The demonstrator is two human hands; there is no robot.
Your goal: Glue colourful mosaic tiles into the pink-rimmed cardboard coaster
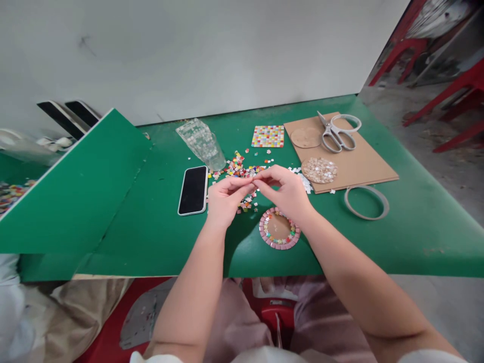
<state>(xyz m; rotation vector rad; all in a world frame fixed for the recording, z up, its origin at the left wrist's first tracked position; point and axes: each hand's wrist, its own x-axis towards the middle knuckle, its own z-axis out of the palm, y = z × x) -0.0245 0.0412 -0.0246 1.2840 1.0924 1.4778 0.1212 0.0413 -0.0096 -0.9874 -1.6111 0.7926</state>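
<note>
My left hand point(226, 197) and my right hand point(287, 190) meet over the green table point(159, 222), fingertips pinched together on something too small to make out. They hover just above a scatter of small coloured mosaic tiles point(239, 169). Directly below my right hand lies a round coaster point(280, 230) with a ring of pink and coloured tiles around a bare brown centre.
A black phone point(193, 190) lies left of my hands, a clear plastic sheet point(201, 142) behind it. A coloured tile sheet point(268, 136), cardboard point(363, 161) carrying scissors point(336, 132) and two discs, and a grey ring point(366, 202) sit right. A raised green board point(71, 191) stands left.
</note>
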